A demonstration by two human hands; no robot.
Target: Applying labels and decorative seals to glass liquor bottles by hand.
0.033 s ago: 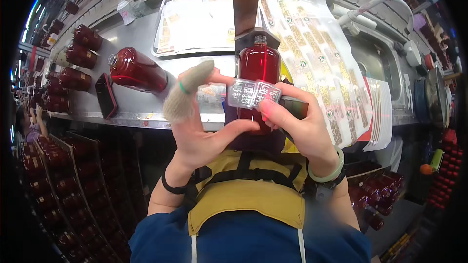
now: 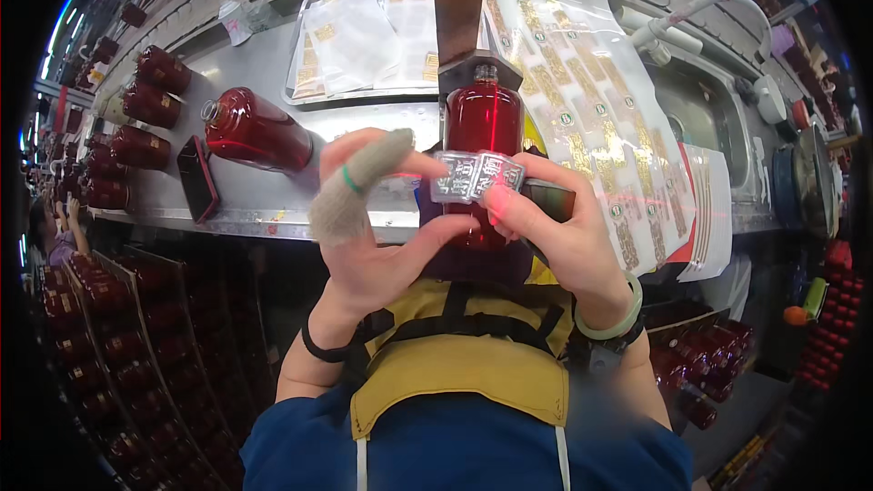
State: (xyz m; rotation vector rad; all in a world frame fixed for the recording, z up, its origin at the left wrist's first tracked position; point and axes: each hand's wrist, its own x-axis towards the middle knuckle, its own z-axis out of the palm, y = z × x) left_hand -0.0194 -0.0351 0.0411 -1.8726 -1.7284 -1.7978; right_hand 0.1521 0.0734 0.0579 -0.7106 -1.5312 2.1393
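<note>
A small clear label with silvery raised characters (image 2: 457, 176) is held above a red glass bottle (image 2: 485, 118), which lies with its neck pointing away from me. My right hand (image 2: 555, 218) pinches the label's right part between thumb and fingers. On the other side, my left hand (image 2: 368, 218) has thumb and index finger apart. Its index fingertip meets the label's left edge, while the thumb tip stays below it. Grey cloth covers (image 2: 377, 159) sit on some left-hand fingers, one with a green band. The lower part of the bottle is partly hidden by my hands.
Another red bottle (image 2: 259, 132) lies on the metal bench at left, beside a dark red-edged block (image 2: 198, 179) and several smaller red bottles. Gold-patterned transfer sheets (image 2: 582, 91) spread to the right, next to a sink (image 2: 700, 109). A tray (image 2: 296, 64) holds papers. A brown post (image 2: 457, 0) rises ahead.
My left index finger has shifted right and slightly down onto the label's left edge, and the label's left half has tilted a little. My right hand keeps its grip nearly unmoved.
</note>
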